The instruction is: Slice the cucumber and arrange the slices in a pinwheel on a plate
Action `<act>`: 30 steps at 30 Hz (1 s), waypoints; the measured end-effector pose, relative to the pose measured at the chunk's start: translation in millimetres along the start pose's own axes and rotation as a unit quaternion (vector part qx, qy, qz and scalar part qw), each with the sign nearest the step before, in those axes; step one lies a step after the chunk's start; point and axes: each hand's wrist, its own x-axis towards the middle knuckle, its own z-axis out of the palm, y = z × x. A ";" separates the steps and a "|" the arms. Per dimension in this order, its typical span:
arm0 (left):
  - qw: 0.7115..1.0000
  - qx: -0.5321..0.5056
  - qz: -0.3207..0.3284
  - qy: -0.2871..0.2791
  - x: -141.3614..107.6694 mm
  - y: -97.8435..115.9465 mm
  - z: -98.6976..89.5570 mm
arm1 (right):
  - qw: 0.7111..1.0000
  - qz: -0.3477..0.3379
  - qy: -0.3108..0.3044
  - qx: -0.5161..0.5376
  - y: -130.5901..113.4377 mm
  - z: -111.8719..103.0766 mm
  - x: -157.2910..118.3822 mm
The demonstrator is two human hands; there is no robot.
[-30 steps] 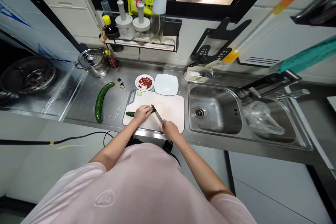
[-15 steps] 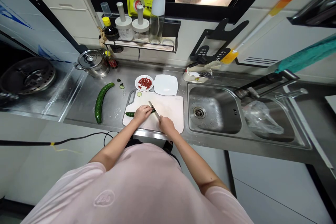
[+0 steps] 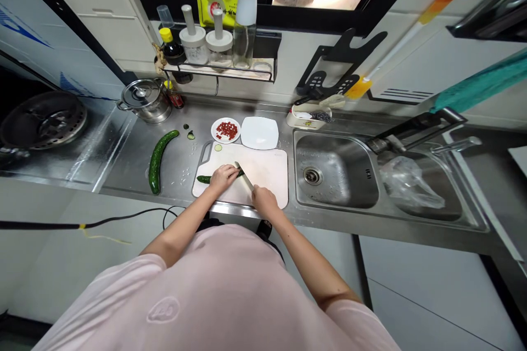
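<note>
In the head view, the person's left hand [image 3: 223, 178] is clamped over a cucumber piece [image 3: 203, 179], pressing it to the cutting board [image 3: 269, 173]. One dark green end sticks out to the left of the hand, and a short stretch shows at its right side, by the fingertips. The right hand [image 3: 264, 201] is closed round the handle of a knife [image 3: 246, 176], most of the handle being hidden in the grip. The blade slants toward the far left and lies at the right end of the piece, close to the left fingertips; whether it is biting into the flesh cannot be told.

A pale round slice [image 3: 218, 148] lies by itself at the far left part of the board. To the left of the board, on the metal counter [image 3: 123, 167], rests a long curved cucumber [image 3: 156, 162], with a few small green scraps [image 3: 191, 135] beyond its far end. Just past the board's far edge stand a round plate [image 3: 214, 127] of chopped red bits [image 3: 227, 130] and, right beside it, a white square plate [image 3: 259, 133]. A lidded pot [image 3: 151, 109] sits at the far left, and a sink [image 3: 343, 175] lies to the right of the board.
</note>
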 end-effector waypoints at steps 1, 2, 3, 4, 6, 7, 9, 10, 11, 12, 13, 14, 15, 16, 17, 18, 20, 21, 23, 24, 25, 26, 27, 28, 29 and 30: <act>1.000 -0.002 -0.002 0.000 0.0 0.1 0.1 | 1.000 0.001 -0.004 0.000 2.0 1.8 -3.4; 1.000 -0.003 -0.003 0.000 0.0 0.1 0.1 | 1.000 0.001 -0.007 0.000 3.7 3.7 -6.0; 1.000 -0.004 -0.004 0.001 -0.1 0.2 0.1 | 1.000 0.001 -0.009 0.001 4.9 5.6 -7.7; 1.000 -0.005 -0.004 0.001 -0.1 0.3 0.1 | 1.000 0.001 -0.011 0.002 5.6 7.3 -8.4; 1.000 -0.005 -0.004 0.002 0.0 0.2 0.2 | 1.000 0.002 -0.011 0.004 5.4 9.8 -7.5; 1.000 -0.005 -0.004 0.003 0.1 0.1 0.2 | 1.000 0.003 -0.010 0.004 4.7 10.5 -6.2; 1.000 -0.005 -0.003 0.003 0.3 -0.3 0.3 | 1.000 0.001 -0.006 0.003 3.0 11.2 -3.0; 1.000 -0.005 -0.003 0.002 0.4 -0.5 0.4 | 1.000 0.000 -0.004 0.003 2.3 11.2 -1.6; 1.000 -0.005 -0.002 0.001 0.5 -0.8 0.4 | 1.000 -0.002 -0.003 0.003 1.7 11.1 -0.3; 1.000 -0.005 -0.002 -0.001 0.6 -1.0 0.5 | 1.000 -0.003 -0.002 0.003 1.2 10.9 0.8; 1.000 -0.005 -0.001 -0.002 0.7 -1.1 0.4 | 1.000 -0.005 -0.001 0.004 0.9 10.6 1.7; 1.000 -0.006 -0.001 -0.003 0.8 -1.2 0.4 | 1.000 -0.006 0.000 0.004 0.5 10.3 2.6; 1.000 -0.007 -0.001 -0.003 0.8 -1.1 0.3 | 1.000 -0.006 0.001 0.004 0.0 9.8 3.7; 1.000 -0.008 -0.001 -0.003 0.9 -1.0 0.2 | 1.000 -0.007 0.002 0.005 -0.6 9.3 4.9; 1.000 -0.009 0.000 -0.003 0.9 -0.7 0.0 | 1.000 -0.006 0.001 0.006 -1.3 8.7 6.4; 1.000 -0.009 0.000 -0.002 0.9 -0.5 -0.1 | 1.000 -0.005 0.000 0.006 -2.1 8.0 8.1; 1.000 -0.009 0.001 -0.001 0.9 0.1 -0.5 | 1.000 -0.003 -0.002 0.009 -3.7 7.0 11.8; 1.000 -0.007 0.001 -0.001 1.0 0.3 -0.6 | 1.000 -0.002 -0.004 0.010 -4.3 6.6 13.6; 1.000 -0.005 -0.001 -0.002 1.0 0.7 -0.9 | 1.000 -0.002 -0.005 0.013 -5.0 6.4 16.7; 1.000 -0.005 -0.001 -0.003 1.0 0.9 -1.0 | 1.000 -0.003 -0.004 0.014 -5.1 6.5 18.1; 1.000 -0.005 -0.002 -0.004 1.0 1.0 -1.2 | 1.000 -0.005 -0.003 0.015 -5.1 6.8 19.2; 1.000 -0.005 -0.003 -0.005 0.9 1.2 -1.2 | 1.000 -0.008 -0.001 0.017 -5.1 7.2 20.2; 1.000 -0.006 -0.003 -0.005 0.9 1.3 -1.3 | 1.000 -0.010 0.001 0.018 -5.0 7.6 21.2; 1.000 -0.007 -0.003 -0.005 0.9 1.4 -1.4 | 1.000 -0.011 0.003 0.019 -5.0 8.2 22.1; 1.000 -0.007 -0.003 -0.005 0.9 1.5 -1.4 | 1.000 -0.010 0.004 0.020 -5.0 8.8 22.9; 1.000 -0.008 -0.003 -0.004 0.9 1.7 -1.5 | 1.000 -0.009 0.004 0.021 -4.9 9.4 23.8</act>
